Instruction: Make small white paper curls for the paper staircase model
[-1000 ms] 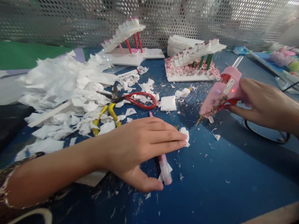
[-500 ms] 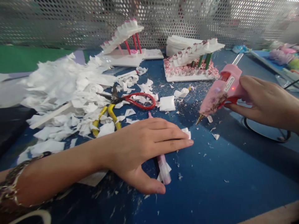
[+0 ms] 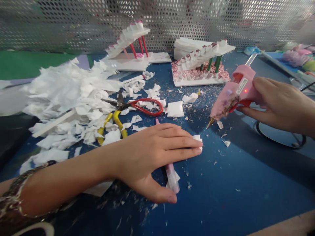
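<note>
My left hand lies flat, palm down, with its fingers stretched out and the thumb apart. Beneath it a pink marker with a clear end is partly hidden. The fingertips rest on a small white paper piece, most of it covered. My right hand is wrapped around the handle of a pink glue gun, whose red light is lit. Its metal nozzle points down and left, a little to the right of my left fingertips. A clear glue stick pokes out of its back.
Torn white paper is heaped at the left, beside red-handled scissors and a yellow-handled tool. Two model staircases, one on red posts and one on green posts, stand before a perforated metal panel. A black cable curves at right.
My left fingers have shifted very slightly on the white paper piece, more of which shows. The glue gun stays nearly where it was in my right hand.
</note>
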Motion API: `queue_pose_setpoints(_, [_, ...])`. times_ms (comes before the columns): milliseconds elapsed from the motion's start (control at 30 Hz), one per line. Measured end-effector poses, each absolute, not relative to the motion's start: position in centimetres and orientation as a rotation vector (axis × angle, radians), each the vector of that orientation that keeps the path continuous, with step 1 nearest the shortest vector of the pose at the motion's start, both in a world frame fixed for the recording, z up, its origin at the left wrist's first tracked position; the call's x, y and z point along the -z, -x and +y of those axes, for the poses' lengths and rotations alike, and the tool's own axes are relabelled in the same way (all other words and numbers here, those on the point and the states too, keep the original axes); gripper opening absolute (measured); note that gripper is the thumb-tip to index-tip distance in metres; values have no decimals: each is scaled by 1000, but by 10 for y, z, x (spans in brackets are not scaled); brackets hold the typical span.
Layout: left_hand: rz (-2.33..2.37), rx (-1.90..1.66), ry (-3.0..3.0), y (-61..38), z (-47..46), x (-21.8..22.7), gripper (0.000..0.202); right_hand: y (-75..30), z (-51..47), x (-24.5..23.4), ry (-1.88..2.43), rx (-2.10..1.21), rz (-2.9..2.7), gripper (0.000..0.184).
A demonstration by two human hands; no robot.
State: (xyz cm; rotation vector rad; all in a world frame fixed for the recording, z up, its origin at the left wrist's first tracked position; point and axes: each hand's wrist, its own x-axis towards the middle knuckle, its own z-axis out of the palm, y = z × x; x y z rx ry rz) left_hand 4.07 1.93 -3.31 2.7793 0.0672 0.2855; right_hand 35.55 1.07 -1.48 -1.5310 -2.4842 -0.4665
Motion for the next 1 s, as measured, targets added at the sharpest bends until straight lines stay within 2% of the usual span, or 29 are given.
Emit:
queue_pose_setpoints(100, [77, -319, -2800, -43, 20, 31, 60, -357, 12, 15, 1543, 492, -2483, 37])
queue_pose_setpoints(233, [48, -334, -2858, -50, 26, 26, 35, -359, 14, 14, 1567, 512, -2453, 36])
queue_pose_setpoints(300, [26, -326, -2896, -54, 29, 24, 30, -359, 16, 14, 1576, 524, -2432, 35])
queue_pose_setpoints(500, [101, -267, -2985, -62, 34, 21, 29, -371, 22, 13, 1854, 556, -2269, 35])
queue_pose_setpoints(700, [131, -212, -3039, -68, 36, 19, 22, -391, 35, 19, 2208, 420, -2139, 33])
queue_pose_setpoints(833, [111, -190, -3024, -72, 36, 19, 20, -396, 41, 25, 2330, 291, -2143, 41])
queue_pose_setpoints(1000, [270, -312, -2835, -63, 36, 23, 16, -398, 42, 25, 2431, 330, -2046, 53])
